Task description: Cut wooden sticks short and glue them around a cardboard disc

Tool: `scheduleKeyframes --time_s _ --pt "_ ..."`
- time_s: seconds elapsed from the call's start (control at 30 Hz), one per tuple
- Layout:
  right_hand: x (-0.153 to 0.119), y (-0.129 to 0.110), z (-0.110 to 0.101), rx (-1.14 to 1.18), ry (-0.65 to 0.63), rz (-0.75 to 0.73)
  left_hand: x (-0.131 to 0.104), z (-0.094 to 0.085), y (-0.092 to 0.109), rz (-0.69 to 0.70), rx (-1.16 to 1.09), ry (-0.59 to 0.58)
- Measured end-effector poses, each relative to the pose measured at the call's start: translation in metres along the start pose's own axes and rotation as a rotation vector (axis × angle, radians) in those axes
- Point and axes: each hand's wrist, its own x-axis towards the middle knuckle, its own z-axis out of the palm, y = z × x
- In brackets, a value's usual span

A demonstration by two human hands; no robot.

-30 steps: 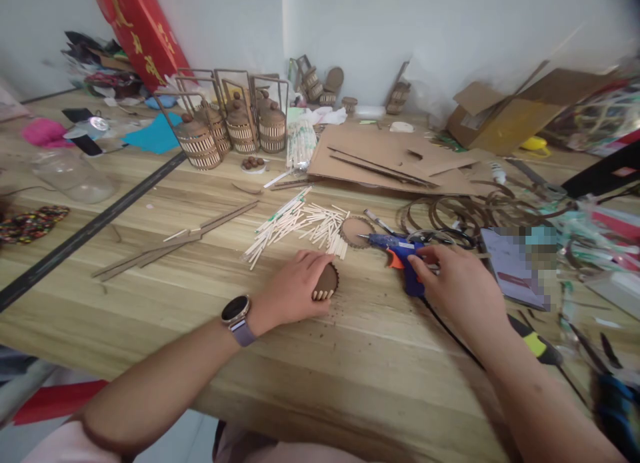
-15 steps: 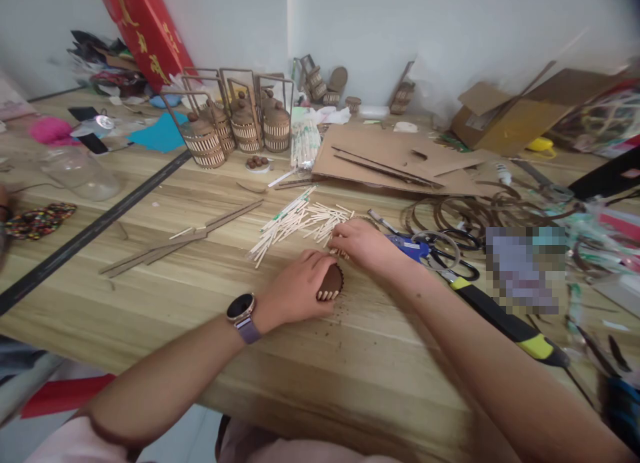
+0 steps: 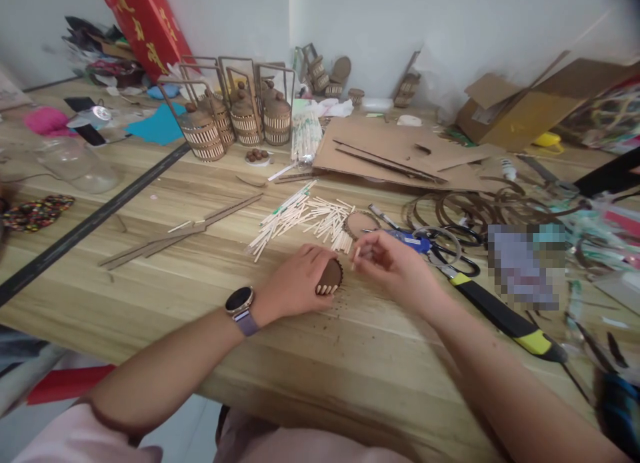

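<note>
Drawn back from the stick pile (image 3: 327, 218) since the earlier frame, the right hand (image 3: 395, 266) pinches one short stick (image 3: 356, 256), so another piece seems ready for the row (image 3: 327, 290) on the disc (image 3: 331, 274); nearest, the left hand (image 3: 297, 284) clasps that disc on the table (image 3: 360, 366); beyond lie a glue gun (image 3: 413, 241) and, farther back, baskets (image 3: 204, 141)

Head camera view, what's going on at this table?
A person is handling small craft pieces. Their bare left hand grips a small round brown disc with a row of short pale pegs along its near edge. Their bare right hand, beside it, pinches one short pale stick. A loose pile of thin, pale sticks lies just beyond the hands, and a blue glue gun lies behind the right hand.
</note>
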Motion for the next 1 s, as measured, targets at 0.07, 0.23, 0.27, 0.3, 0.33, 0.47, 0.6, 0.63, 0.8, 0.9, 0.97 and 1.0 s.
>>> scheduleKeyframes --time_s 0.07,0.23,0.27,0.3,0.33,0.47,0.6,0.63,0.8,0.9,0.97,1.0 --pt "-0.011 -0.001 0.006 0.086 -0.097 0.031 0.0 0.0 0.0 -0.001 -0.009 0.017" --pt "-0.02 0.0 0.015 -0.037 -0.182 0.009 0.0 0.001 -0.002 0.021 -0.014 0.024" --pt "-0.019 -0.001 0.015 -0.065 -0.182 -0.002 0.0 0.001 -0.003 0.019 -0.013 0.021" --pt "-0.019 -0.001 0.016 -0.087 -0.185 -0.011 0.0 0.001 -0.003 0.017 -0.013 0.02" --pt "-0.019 -0.001 0.016 -0.101 -0.19 -0.017 0.0 0.001 -0.003 0.016 -0.015 0.021" --pt "-0.019 -0.001 0.019 -0.112 -0.215 -0.027 0.0 0.002 -0.004 0.026 -0.023 0.029" --pt "-0.02 0.001 0.021 -0.124 -0.219 -0.039 0.0 0.004 -0.005 0.032 -0.017 0.036" --pt "-0.02 0.002 0.022 -0.129 -0.217 -0.044 0.0 0.004 -0.005 0.03 -0.014 0.037" --pt "-0.021 0.003 0.022 -0.166 -0.199 -0.078 0.0 0.003 -0.004 0.028 -0.014 0.026" --pt "-0.02 0.003 0.022 -0.189 -0.195 -0.107 0.0 0.003 -0.005 0.027 -0.013 0.026" --pt "-0.02 0.004 0.022 -0.202 -0.198 -0.12 0.0 0.002 -0.005 0.025 -0.015 0.025" --pt "-0.02 0.004 0.022 -0.21 -0.198 -0.127 0.0 0.002 -0.005 0.026 -0.018 0.025"
